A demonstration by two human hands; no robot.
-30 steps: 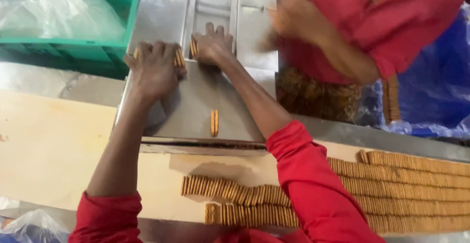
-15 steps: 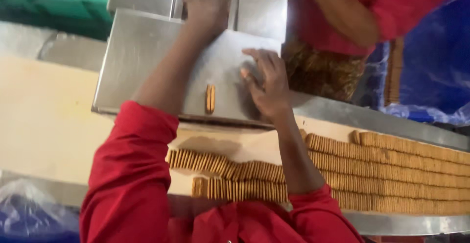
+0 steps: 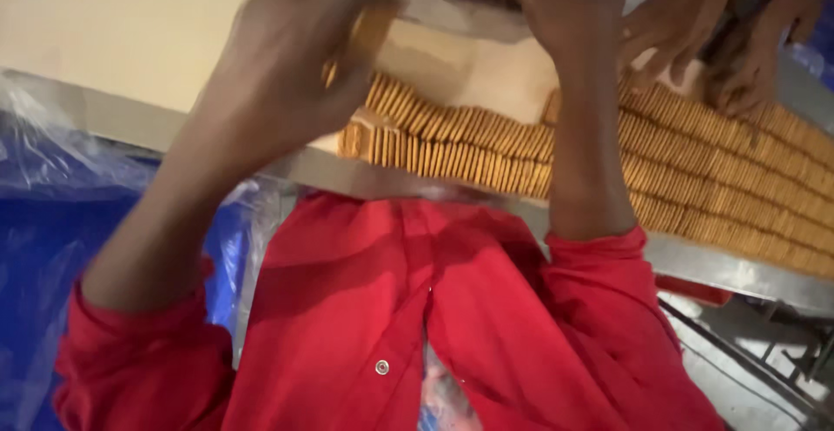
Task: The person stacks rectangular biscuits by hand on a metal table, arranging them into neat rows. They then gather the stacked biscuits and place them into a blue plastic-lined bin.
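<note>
biscuits (image 3: 452,144) stand on edge in rows along the cream belt (image 3: 130,23), running off to the far right. left hand (image 3: 287,57) is curled loosely over the rows' left end, seemingly pinching a few, though blur hides its grip. right hand (image 3: 569,14) is cut off at the top edge, so its fingers can't be made out, and another person's hands (image 3: 695,40) reach into the rows at far right.

the rows of biscuits (image 3: 486,149) stand on edge and fill the belt's near strip from its metal rim (image 3: 347,175) rightward, leaving no gap between rows. the left hand (image 3: 287,66) covers their left end and the right hand (image 3: 578,14) blocks the middle. a co-worker's hands (image 3: 695,40) crowd the far right. open room lies on the bare cream belt (image 3: 113,23) to the left; the far side is blurred, perhaps closed by a metal plate.
</note>
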